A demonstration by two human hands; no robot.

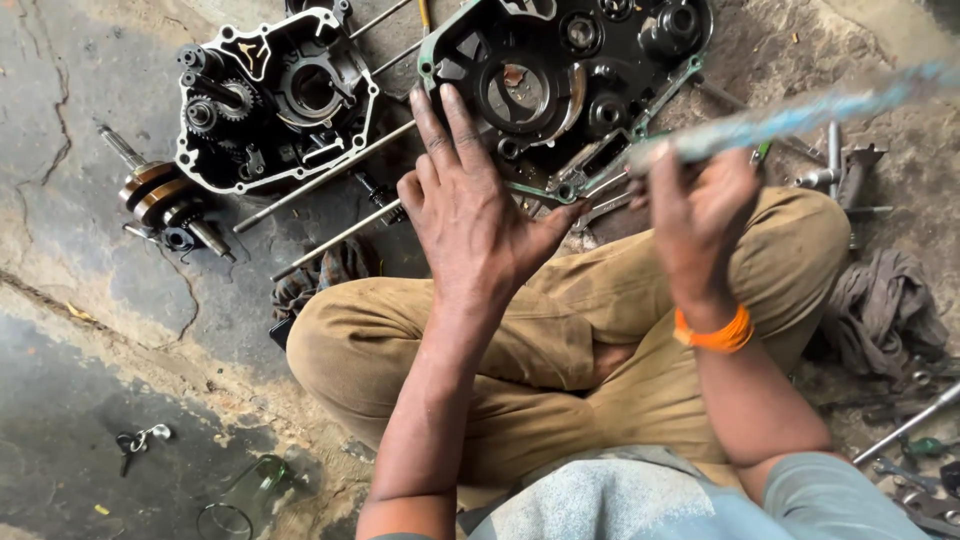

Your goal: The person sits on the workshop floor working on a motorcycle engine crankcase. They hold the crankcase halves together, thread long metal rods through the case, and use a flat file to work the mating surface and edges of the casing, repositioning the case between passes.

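At the far left we see a crankshaft (165, 200) lying on the cracked concrete floor (70, 120), its shaft ends pointing up-left and down-right. Just beside it, to the right, sits a black engine case half (275, 95) with a pale gasket edge and small gears showing inside. Two long thin metal rods (330, 170) lie slanted on the floor between this case and the next one.

Near the middle, our left hand (470, 210) is spread flat, palm down, its fingers (440, 130) open and stretched forward, the tips resting on the lower rim of a second engine case half (570, 70), which lies just ahead of our crossed knees in tan trousers (600, 330). The thumb points right toward the case's green gasket edge (550, 190).

Further right, our right hand (700, 210), with an orange band (715, 335) at the wrist, has its fingers closed around a long bluish tool (790, 115) that slants up to the right over the case corner; it is blurred, so we cannot tell its kind.

At the far right, a grey rag (885, 305) lies on the floor near loose metal parts (840, 175).
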